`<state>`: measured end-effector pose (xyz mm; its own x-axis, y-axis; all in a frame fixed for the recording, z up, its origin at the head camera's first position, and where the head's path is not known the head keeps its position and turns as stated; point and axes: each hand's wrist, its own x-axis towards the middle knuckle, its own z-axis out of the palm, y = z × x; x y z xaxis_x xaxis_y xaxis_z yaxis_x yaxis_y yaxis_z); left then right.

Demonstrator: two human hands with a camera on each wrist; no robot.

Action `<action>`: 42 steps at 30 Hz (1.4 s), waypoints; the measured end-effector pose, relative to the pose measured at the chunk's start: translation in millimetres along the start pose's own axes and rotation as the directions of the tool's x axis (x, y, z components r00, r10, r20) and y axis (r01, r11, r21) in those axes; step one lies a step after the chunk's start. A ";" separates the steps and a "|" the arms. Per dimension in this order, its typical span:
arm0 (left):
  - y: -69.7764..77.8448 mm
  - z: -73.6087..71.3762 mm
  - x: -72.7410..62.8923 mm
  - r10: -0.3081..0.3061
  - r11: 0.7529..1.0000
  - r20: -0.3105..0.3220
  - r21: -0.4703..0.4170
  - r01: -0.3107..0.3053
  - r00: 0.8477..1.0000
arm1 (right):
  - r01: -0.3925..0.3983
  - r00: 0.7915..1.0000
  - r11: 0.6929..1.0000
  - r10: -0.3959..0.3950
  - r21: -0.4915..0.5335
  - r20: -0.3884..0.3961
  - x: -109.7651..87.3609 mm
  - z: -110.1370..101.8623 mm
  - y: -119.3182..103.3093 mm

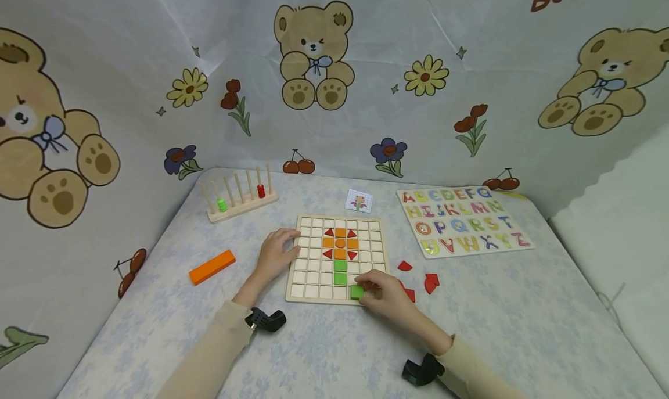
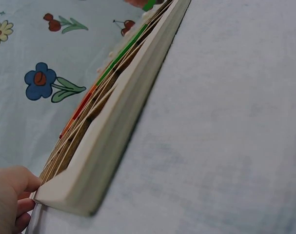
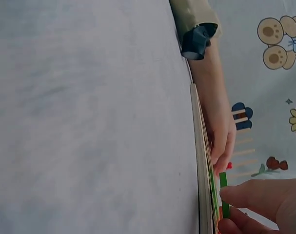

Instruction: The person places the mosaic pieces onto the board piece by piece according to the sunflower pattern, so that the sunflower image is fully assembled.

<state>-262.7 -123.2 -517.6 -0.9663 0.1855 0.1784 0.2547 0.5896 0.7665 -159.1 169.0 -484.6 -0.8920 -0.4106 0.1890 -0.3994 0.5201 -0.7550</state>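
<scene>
My right hand [image 1: 385,294] pinches a green square tile [image 1: 357,293] between thumb and fingers over the near right part of a wooden grid board [image 1: 312,302]. Edge-on, that green tile [image 3: 223,183] shows in the right wrist view. At the board's left side, my left hand [image 1: 275,251] grips the edge with thumb and fingertips; the left wrist view has these fingers [image 2: 27,180] at a board corner. Orange squares [image 1: 340,233], red triangles [image 1: 352,255] and an orange round piece [image 1: 341,243] lie in the grid, with two green squares [image 1: 340,278] below them.
Red pieces [image 1: 405,266] lie right of the board, some partly behind my right hand. An orange bar [image 1: 212,267] lies on the left. Behind stand a peg rack [image 1: 243,206] with green and red rings, a small pattern card [image 1: 359,201] and an alphabet board [image 1: 465,222].
</scene>
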 end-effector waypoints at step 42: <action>0.2 2.1 0.6 0.013 1.000 -0.023 -0.002 -0.013 1.000 | -0.411 0.850 0.892 0.299 -0.190 -0.435 24.3 -38.9 22.9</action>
<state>-263.2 -121.3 -518.6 -0.9635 0.1754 0.2022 0.2672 0.5856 0.7653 -198.2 200.1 -472.8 -0.9692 0.1321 0.2078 -0.0297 0.7750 -0.6313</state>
